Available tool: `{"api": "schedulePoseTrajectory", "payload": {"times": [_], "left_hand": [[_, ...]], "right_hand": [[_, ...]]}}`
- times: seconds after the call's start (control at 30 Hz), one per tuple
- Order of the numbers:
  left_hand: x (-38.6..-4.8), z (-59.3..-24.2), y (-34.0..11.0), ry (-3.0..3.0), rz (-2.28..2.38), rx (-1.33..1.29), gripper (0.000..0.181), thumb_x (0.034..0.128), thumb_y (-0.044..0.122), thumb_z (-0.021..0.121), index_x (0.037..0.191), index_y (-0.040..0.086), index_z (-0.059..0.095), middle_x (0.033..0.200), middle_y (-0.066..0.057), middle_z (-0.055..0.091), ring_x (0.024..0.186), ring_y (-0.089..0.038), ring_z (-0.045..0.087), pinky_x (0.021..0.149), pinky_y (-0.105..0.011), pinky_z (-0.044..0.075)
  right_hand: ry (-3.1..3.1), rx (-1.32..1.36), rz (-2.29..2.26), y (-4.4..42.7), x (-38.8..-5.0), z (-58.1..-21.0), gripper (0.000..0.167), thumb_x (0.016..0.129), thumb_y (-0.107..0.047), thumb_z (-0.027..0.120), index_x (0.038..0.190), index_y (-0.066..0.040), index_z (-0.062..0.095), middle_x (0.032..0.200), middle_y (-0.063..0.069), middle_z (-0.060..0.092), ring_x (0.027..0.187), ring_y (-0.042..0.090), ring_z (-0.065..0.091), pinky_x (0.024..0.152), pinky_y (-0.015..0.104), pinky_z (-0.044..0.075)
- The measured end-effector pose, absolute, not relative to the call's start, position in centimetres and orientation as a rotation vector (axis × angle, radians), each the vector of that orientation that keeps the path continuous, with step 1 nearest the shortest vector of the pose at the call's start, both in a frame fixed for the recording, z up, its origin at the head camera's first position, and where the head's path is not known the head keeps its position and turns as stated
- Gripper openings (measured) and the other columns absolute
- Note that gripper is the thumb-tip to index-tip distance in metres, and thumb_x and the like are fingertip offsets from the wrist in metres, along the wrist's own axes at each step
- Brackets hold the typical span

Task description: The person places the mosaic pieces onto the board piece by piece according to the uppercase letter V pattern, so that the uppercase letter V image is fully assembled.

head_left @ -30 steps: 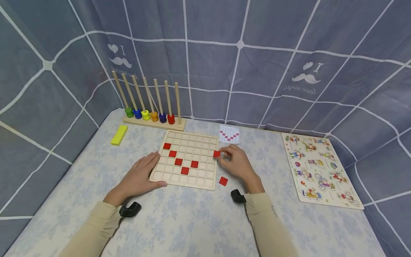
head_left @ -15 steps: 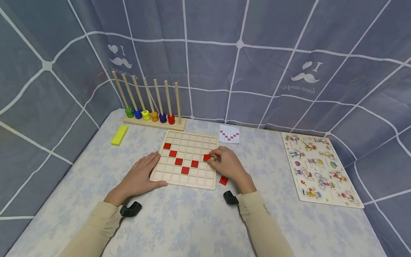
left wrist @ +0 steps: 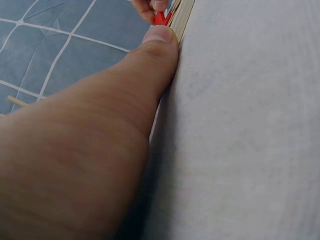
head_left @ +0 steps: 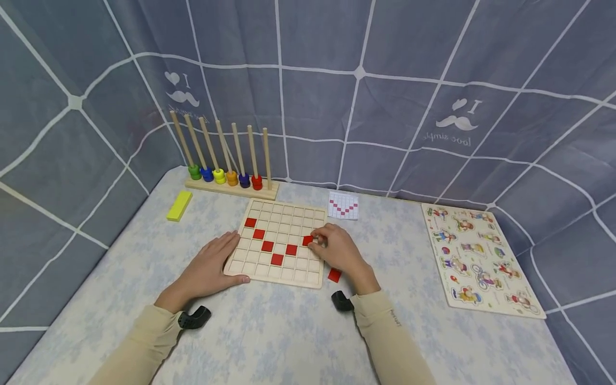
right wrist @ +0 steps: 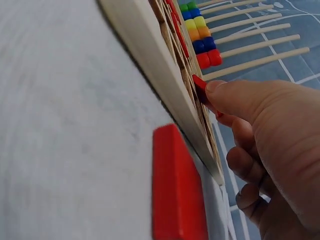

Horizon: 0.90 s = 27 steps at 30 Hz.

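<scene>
A wooden grid board lies on the table with several red square tiles set in a slanting, bent line. My left hand rests along its left edge, fingers straight, the thumb reaching the near edge. Over the right part of the board, my right hand pinches a red tile between thumb and finger. That tile looks tilted in the right wrist view, one edge at the grid; whether it sits in a cell is unclear. Another red tile lies loose on the table beside the board's right edge, below my right wrist.
Behind the board stands a peg rack with coloured beads. A yellow block lies at the left. A small pattern card is behind my right hand, and a picture puzzle board lies at the right.
My right hand has carried the pinched red tile leftward from the board's right rim to over a cell in the right part. The left hand stays in place.
</scene>
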<state>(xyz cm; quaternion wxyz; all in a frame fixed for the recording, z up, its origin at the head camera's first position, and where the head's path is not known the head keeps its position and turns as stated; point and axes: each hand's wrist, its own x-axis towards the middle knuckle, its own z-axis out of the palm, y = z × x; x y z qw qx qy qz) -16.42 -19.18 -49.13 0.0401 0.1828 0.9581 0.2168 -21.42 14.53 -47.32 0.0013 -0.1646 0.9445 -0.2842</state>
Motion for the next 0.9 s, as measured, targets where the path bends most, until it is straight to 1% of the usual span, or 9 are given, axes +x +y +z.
{"api": "schedulePoseTrajectory", "payload": {"times": [0.2, 0.53, 0.73, 0.9], "left_hand": [[-16.6, -48.9, -19.1, 2.93, 0.67, 0.566, 0.117, 0.0807, 0.07, 0.072, 0.163, 0.004, 0.023, 0.169, -0.018, 0.023, 0.156, -0.041, 0.021, 0.123, -0.063, 0.02], [-16.3, -49.4, -19.2, 2.926, 0.663, 0.542, 0.117, 0.0804, 0.07, 0.073, 0.163, 0.004, 0.023, 0.17, -0.018, 0.023, 0.157, -0.04, 0.02, 0.124, -0.062, 0.02], [-16.3, -49.4, -19.2, 2.922, 0.673, 0.546, 0.117, 0.0804, 0.069, 0.073, 0.163, 0.003, 0.023, 0.169, -0.018, 0.023, 0.156, -0.04, 0.02, 0.124, -0.062, 0.02], [-16.3, -49.3, -19.2, 2.924, 0.667, 0.551, 0.116, 0.0805, 0.07, 0.073, 0.163, 0.004, 0.023, 0.169, -0.018, 0.023, 0.156, -0.04, 0.021, 0.124, -0.062, 0.02]], "right_hand": [[3.013, -0.552, -0.82, 13.9, -21.4, -47.1, 0.025, 0.094, -0.027, 0.075, 0.111, -0.009, 0.075, 0.083, -0.004, 0.055, 0.087, 0.015, 0.051, 0.078, 0.031, 0.046], [3.049, -0.586, -0.787, 13.3, -21.1, -47.1, 0.021, 0.093, -0.023, 0.076, 0.106, -0.007, 0.076, 0.079, -0.003, 0.055, 0.083, 0.015, 0.051, 0.073, 0.029, 0.046], [3.046, -0.567, -0.795, 13.3, -21.0, -47.2, 0.024, 0.092, -0.025, 0.077, 0.109, -0.008, 0.077, 0.08, -0.003, 0.055, 0.08, 0.015, 0.051, 0.071, 0.028, 0.044], [3.046, -0.569, -0.792, 13.2, -21.1, -47.4, 0.026, 0.092, -0.026, 0.077, 0.11, -0.007, 0.077, 0.08, -0.003, 0.055, 0.08, 0.015, 0.05, 0.071, 0.028, 0.044]]}}
